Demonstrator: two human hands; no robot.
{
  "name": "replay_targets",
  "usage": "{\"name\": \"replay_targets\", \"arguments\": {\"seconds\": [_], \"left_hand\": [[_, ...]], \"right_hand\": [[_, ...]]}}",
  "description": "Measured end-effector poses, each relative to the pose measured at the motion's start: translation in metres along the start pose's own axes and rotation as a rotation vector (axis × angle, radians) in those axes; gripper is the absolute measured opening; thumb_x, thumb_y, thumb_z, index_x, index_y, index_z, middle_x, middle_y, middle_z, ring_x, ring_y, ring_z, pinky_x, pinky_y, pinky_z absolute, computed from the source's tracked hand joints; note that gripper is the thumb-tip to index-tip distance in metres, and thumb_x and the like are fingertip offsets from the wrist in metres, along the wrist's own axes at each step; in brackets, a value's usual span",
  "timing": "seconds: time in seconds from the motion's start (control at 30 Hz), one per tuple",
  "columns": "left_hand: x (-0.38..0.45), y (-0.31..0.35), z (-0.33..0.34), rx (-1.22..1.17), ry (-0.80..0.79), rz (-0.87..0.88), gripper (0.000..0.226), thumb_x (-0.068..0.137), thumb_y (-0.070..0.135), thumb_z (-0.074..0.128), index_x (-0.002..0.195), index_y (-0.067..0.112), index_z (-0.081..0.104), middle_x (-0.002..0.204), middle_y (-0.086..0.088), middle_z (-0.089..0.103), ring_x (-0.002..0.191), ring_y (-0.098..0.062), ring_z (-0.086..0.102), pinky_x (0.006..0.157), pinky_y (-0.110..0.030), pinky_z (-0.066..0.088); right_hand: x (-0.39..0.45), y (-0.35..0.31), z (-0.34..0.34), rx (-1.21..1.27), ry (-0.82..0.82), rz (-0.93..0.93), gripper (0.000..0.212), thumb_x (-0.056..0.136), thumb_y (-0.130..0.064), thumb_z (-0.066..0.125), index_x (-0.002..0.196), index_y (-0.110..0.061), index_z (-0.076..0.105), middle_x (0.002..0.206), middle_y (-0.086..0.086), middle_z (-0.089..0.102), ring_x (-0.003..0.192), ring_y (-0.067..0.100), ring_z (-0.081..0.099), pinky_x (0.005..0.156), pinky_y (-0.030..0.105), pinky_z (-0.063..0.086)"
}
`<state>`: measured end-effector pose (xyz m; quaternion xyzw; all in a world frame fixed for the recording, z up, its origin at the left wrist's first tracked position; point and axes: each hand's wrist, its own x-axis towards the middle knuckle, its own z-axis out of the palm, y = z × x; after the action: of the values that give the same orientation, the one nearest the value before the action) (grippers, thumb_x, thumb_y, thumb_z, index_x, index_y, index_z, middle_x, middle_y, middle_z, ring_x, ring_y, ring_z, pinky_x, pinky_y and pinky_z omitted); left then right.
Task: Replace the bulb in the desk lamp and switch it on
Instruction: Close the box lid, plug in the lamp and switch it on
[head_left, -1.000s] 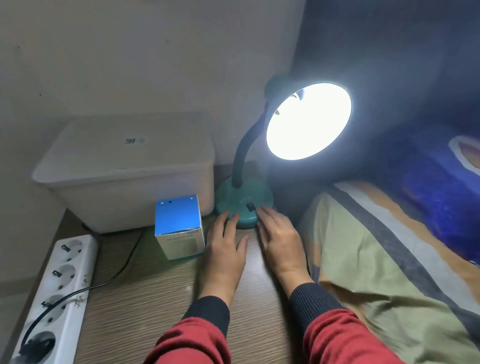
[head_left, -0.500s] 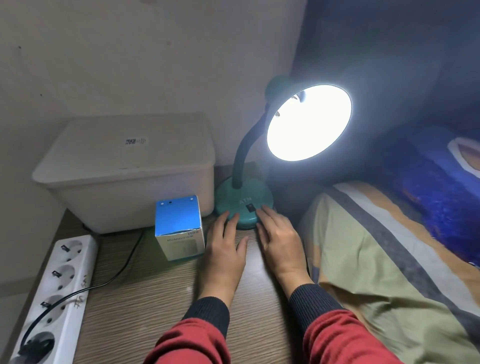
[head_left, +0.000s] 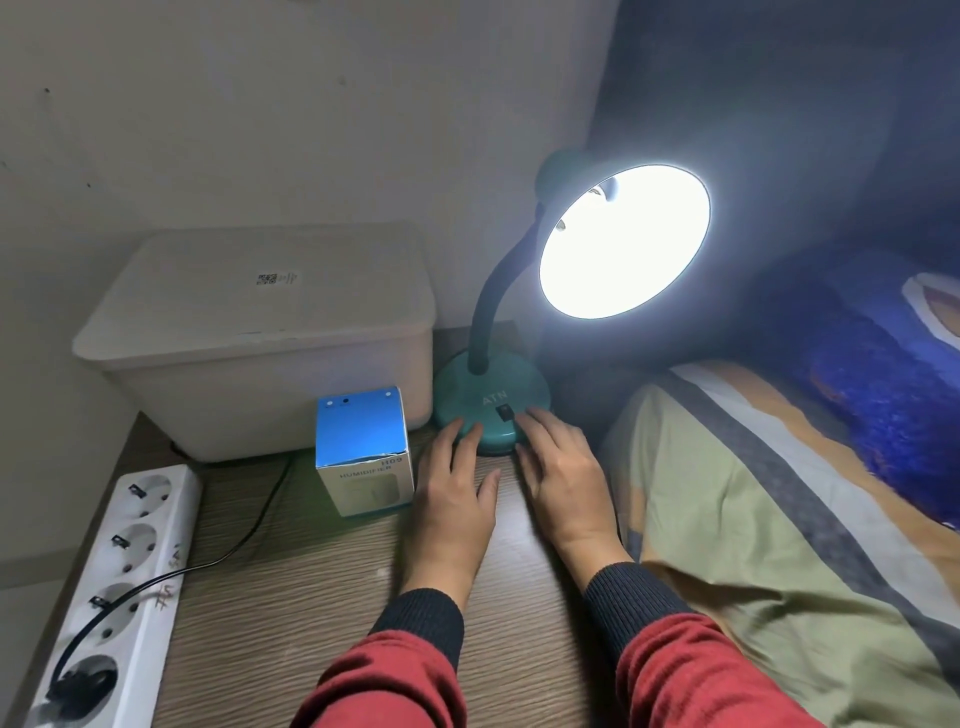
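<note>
Glowing brightly on the wood-grain bench (head_left: 291, 597): teal desk lamp (head_left: 491, 405). Resting flat, fingers spread, holding nothing, against its base: left hand (head_left: 452, 499), right hand (head_left: 563, 480). Beside it: blue box (head_left: 363, 447), white bin (head_left: 260, 332), striped bedding (head_left: 779, 519).

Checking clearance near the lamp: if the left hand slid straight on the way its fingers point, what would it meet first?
The left hand would meet the lamp base; its fingers already seem to touch the rim.

"ATN" on lamp base (head_left: 467, 402); "HUMIDIFIER H09" on box (head_left: 366, 480)
</note>
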<state>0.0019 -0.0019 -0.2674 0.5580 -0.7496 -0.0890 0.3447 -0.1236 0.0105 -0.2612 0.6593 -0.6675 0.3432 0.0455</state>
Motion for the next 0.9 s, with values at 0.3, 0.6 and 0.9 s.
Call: {"name": "replay_targets", "arguments": {"seconds": [0.3, 0.6, 0.9], "left_hand": [[0.000, 0.002, -0.003, -0.014, -0.008, -0.003, 0.048, 0.069, 0.012, 0.080, 0.114, 0.003, 0.064, 0.119, -0.018, 0.063, 0.106, -0.034, 0.063, 0.096, -0.039, 0.048], [0.000, 0.003, -0.006, -0.049, -0.042, -0.024, 0.048, 0.070, 0.012, 0.079, 0.114, 0.003, 0.063, 0.120, -0.017, 0.062, 0.108, -0.033, 0.062, 0.095, -0.039, 0.049], [-0.002, 0.010, -0.014, -0.104, -0.130, -0.078, 0.051, 0.092, 0.024, 0.055, 0.139, 0.015, 0.041, 0.151, -0.003, 0.031, 0.140, -0.018, 0.027, 0.117, -0.027, 0.021]], "right_hand": [[0.006, -0.001, -0.006, -0.049, -0.162, -0.001, 0.047, 0.083, -0.020, 0.040, 0.127, -0.019, 0.058, 0.119, 0.012, 0.062, 0.092, 0.035, 0.059, 0.077, 0.042, 0.056], [0.015, -0.007, -0.007, -0.136, -0.191, 0.011, 0.054, 0.071, -0.019, 0.036, 0.118, -0.016, 0.063, 0.109, 0.015, 0.063, 0.084, 0.036, 0.060, 0.064, 0.046, 0.056], [0.016, -0.012, -0.013, -0.155, -0.292, 0.061, 0.055, 0.075, -0.024, 0.037, 0.124, -0.013, 0.061, 0.116, 0.017, 0.062, 0.092, 0.035, 0.061, 0.076, 0.045, 0.057]]}}
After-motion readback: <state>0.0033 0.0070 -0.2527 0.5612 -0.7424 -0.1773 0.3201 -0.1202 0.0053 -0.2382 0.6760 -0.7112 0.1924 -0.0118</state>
